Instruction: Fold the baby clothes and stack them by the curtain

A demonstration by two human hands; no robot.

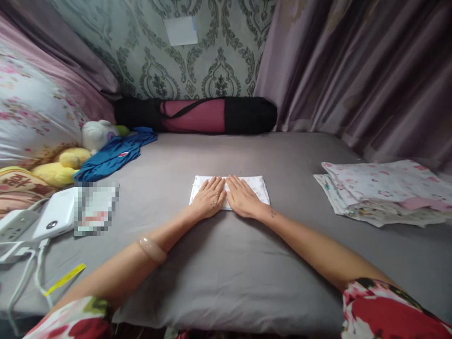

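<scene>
A small white cloth [262, 187] with faint dark specks, folded into a flat rectangle, lies on the grey bed sheet [226, 263]. My left hand [211, 197] rests palm down on its left half, fingers stretched out. On the right half my right hand [243, 195] lies flat in the same way. The two hands nearly meet at the middle of the cloth, fingertips pointing toward its far edge, and they cover much of it. Neither hand grips anything. Off to the right sits a stack of folded white cloths [381, 188] with a pink and red print.
A long black and maroon bag [197, 115] lies along the wall. On the left are a blue garment [113, 157], a yellow plush toy [58, 172], a white power bank [56, 212], a power strip [16, 226] with cables, and a blurred-out packet [95, 209]. Curtains [346, 70] hang at right.
</scene>
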